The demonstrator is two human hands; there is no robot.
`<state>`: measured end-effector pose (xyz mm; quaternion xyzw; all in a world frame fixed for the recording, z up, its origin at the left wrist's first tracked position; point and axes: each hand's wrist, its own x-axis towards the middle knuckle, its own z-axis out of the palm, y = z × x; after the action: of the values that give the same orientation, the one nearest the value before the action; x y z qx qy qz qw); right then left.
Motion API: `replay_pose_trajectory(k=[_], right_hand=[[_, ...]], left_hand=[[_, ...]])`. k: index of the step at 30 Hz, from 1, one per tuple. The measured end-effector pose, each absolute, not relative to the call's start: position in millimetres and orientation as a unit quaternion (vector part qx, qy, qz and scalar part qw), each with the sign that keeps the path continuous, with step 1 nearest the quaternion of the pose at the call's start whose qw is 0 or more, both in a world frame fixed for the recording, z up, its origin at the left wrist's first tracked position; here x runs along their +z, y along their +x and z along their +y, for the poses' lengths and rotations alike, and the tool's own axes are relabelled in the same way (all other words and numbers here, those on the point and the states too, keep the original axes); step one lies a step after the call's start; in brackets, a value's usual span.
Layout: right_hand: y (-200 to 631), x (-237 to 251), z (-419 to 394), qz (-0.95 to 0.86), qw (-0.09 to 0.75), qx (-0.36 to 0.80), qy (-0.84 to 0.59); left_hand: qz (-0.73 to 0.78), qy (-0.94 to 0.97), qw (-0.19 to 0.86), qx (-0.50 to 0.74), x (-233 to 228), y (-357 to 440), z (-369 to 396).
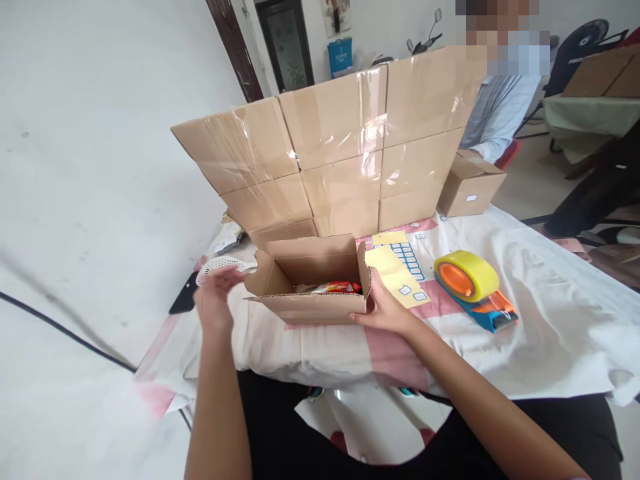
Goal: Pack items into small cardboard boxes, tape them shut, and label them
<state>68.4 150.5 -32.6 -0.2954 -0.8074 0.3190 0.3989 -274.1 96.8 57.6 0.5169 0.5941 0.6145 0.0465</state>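
An open cardboard box (313, 308) stands before me on the cloth-covered table, its flaps up. Inside it lies a packet in red and orange wrapping (340, 287). With my right hand (383, 308) I hold the box at its right end, fingers around the corner and flap. My left hand (219, 293) is off the box's left end, fingers slightly bent and apart. Just behind those fingers is a white perforated paddle-like thing (220, 265) with a handle pointing at the box; whether they touch it I cannot tell.
A tape dispenser (473, 287) with a yellow roll lies to the right, near a yellow paper sheet (393, 270). Taped cardboard (340, 147) rises behind the box like a wall. Beyond sits a person (505, 120) by a closed carton (470, 185). A black object (185, 293) lies at the left edge.
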Motion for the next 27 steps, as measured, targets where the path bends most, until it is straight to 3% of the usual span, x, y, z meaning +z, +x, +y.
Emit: replay_pose_trajectory(k=[4, 11, 17, 24, 27], right_hand=[[69.5, -29.8, 150.2, -0.826, 0.4, 0.273, -0.289], [74.1, -4.1, 144.1, -0.821, 0.415, 0.249, -0.302], [73.3, 12.0, 144.3, -0.802, 0.451, 0.246, -0.305], [66.4, -0.9, 152.5, -0.706, 0.52, 0.404, -0.262], [67.6, -1.1, 154.1, -0.701, 0.532, 0.408, -0.244]], left_hand=[[0.528, 0.556, 0.132, 0.629, 19.1, -253.7, 110.2], [0.374, 0.693, 0.214, 0.578, 8.6, -253.7, 111.2], [0.462, 0.537, 0.265, 0.654, 0.5, -231.7, 110.3], [0.495, 0.464, 0.275, 0.681, -4.4, -205.9, 114.6], [0.503, 0.488, 0.259, 0.665, -2.4, -210.9, 111.8]])
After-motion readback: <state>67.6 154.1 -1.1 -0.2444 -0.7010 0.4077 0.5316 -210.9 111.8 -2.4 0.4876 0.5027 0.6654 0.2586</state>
